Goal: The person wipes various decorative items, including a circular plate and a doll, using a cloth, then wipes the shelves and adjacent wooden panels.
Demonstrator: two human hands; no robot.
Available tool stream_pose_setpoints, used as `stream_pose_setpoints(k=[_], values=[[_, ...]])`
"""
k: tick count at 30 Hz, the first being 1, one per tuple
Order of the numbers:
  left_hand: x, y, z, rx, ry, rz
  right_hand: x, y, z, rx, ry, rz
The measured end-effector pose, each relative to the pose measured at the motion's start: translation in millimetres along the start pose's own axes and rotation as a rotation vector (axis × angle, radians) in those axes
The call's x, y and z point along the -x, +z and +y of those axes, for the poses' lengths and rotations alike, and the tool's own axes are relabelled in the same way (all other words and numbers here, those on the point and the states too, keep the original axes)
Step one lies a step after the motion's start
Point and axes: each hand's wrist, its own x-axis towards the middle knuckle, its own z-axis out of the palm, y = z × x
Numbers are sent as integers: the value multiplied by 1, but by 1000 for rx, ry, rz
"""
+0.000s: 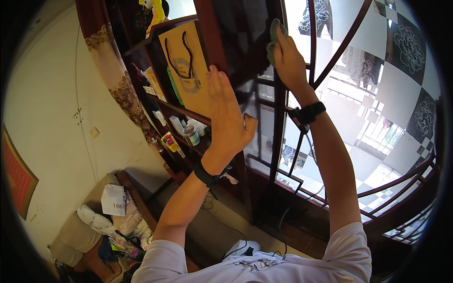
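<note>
My right hand (291, 63) presses a grey-green cloth (273, 46) to the far edge of a glossy dark wood panel (244, 42), beside the window lattice. Its fingers lie over the cloth, which bunches out past the fingertips. My left hand (226, 113) is held flat at the front edge of the cabinet, thumb out to the side, and holds nothing. Whether its palm touches the wood is hidden. Behind its fingers, a kraft paper bag (189, 67) with dark rope handles stands in a cabinet compartment. Each wrist wears a black strap.
On the lower shelf stand a lidded jar (191, 135) and small white boxes (176, 124). A yellow figurine (155, 14) sits higher up. The patterned window (357, 81) with wooden bars (343, 42) is at right. Cables (282, 226) hang below; a sofa (81, 230) holds cushions and clothes.
</note>
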Motion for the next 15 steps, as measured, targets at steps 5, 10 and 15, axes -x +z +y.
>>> stream_pose_setpoints(k=[5,10,15], values=[[5,2,-7,-12,10,30,45,9,-27,-73,50,46],[6,-1,-10,1,3,35,57,-13,-102,-375,-215,-142],[4,-6,-12,37,36,24,26,-4,-93,-189,-237,-124]])
